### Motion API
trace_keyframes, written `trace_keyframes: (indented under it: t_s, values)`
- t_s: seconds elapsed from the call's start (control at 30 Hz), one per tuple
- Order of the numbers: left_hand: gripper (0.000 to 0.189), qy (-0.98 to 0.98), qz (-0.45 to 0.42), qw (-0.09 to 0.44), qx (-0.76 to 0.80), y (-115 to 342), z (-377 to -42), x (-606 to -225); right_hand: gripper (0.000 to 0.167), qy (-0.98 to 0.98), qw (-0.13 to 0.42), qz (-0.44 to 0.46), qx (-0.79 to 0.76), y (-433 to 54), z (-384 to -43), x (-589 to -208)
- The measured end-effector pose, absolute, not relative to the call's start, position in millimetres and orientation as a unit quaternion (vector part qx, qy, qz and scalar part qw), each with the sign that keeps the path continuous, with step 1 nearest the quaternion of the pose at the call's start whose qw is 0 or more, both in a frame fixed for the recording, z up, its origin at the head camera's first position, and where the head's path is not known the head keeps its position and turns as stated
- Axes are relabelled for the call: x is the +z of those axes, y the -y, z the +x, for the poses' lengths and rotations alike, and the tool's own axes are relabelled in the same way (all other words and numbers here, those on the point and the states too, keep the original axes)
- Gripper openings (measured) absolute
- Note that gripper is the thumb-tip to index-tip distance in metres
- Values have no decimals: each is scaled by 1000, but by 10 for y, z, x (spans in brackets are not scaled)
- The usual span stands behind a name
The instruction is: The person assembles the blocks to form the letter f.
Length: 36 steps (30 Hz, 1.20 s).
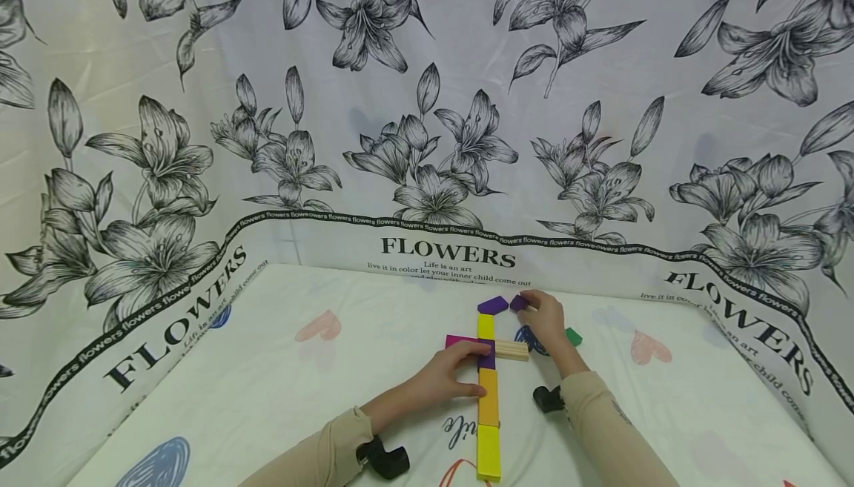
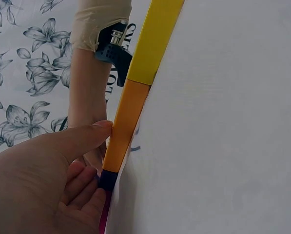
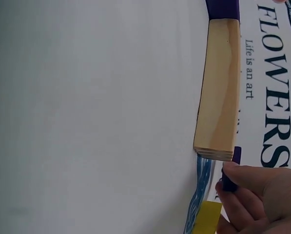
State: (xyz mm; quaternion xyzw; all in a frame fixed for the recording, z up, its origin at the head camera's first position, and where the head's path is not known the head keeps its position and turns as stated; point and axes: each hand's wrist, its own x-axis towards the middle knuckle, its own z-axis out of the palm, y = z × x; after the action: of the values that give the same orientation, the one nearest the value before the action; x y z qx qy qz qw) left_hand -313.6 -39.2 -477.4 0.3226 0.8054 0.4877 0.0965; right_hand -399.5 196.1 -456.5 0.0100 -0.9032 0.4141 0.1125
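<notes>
A line of blocks runs away from me: a yellow block (image 1: 488, 454), an orange block (image 1: 489, 398), a purple block (image 1: 489, 362) and another yellow block (image 1: 485, 326). A magenta block (image 1: 459, 340) and a bare wooden block (image 1: 511, 350) branch off at either side of the purple one. My left hand (image 1: 440, 377) rests its fingertips on the purple block, thumb against the orange block's side. At the far end my right hand (image 1: 543, 318) pinches a small dark purple block (image 3: 228, 184). Left of it lies a purple pointed block (image 1: 493, 305).
A green block (image 1: 573, 336) lies right of the right forearm. Black wrist mounts (image 1: 548, 399) hang under both wrists. White cloth (image 1: 373, 324) with printed hearts covers the surface. A flower-printed curtain (image 1: 427, 146) closes off the back and sides.
</notes>
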Motion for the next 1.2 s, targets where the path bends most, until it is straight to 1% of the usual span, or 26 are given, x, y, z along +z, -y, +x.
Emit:
trace_keyframes:
  t_s: [0.23,1.2]
  values:
    - [65,-806,327,95,485,403,-3158,-4786,42,902,111,3,417,-1953,-4076,-4593]
    - [63,-807,322,98,485,384,-3141,-4761,44,911,108,19,398,-1958,-4134,-4629]
